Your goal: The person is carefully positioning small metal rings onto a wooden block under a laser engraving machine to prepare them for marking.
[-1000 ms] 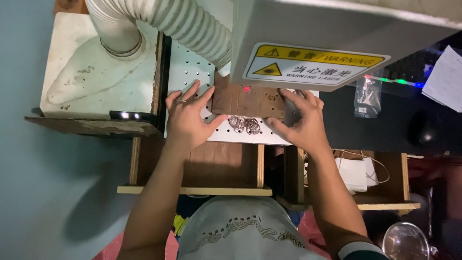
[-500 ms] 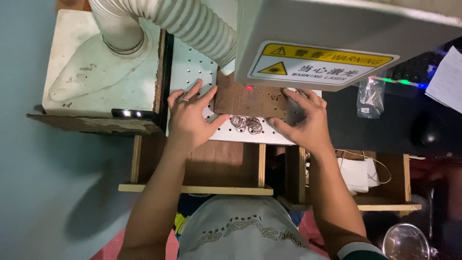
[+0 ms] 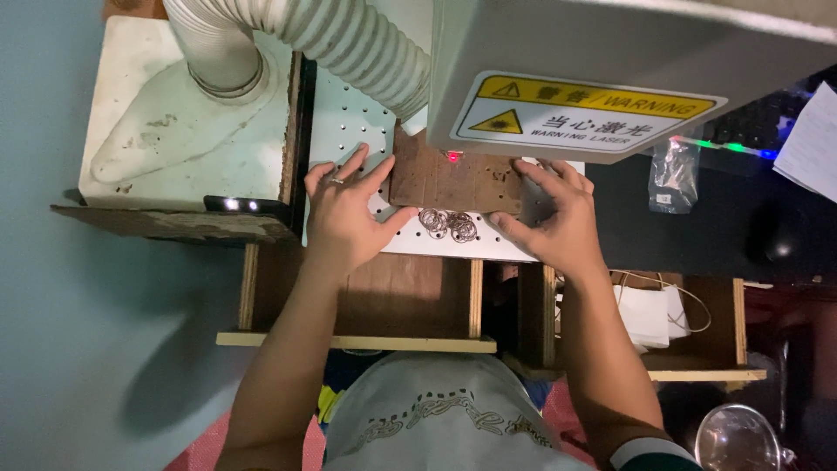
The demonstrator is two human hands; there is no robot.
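Hands are pressing flat, fingers spread: left hand [image 3: 344, 214] and right hand [image 3: 558, 222] are bracing the brown rectangular wooden board [image 3: 453, 181] on the white perforated metal worktop [image 3: 344, 122], gripping nothing.

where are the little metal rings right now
In the head view the metal rings lie in a small pile on the white perforated plate, just below the brown wooden board, between the left hand and the right hand.

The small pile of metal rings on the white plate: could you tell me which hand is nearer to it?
Left, narrowly. The left hand has its thumb just left of the metal rings; the right hand sits slightly farther to their right.
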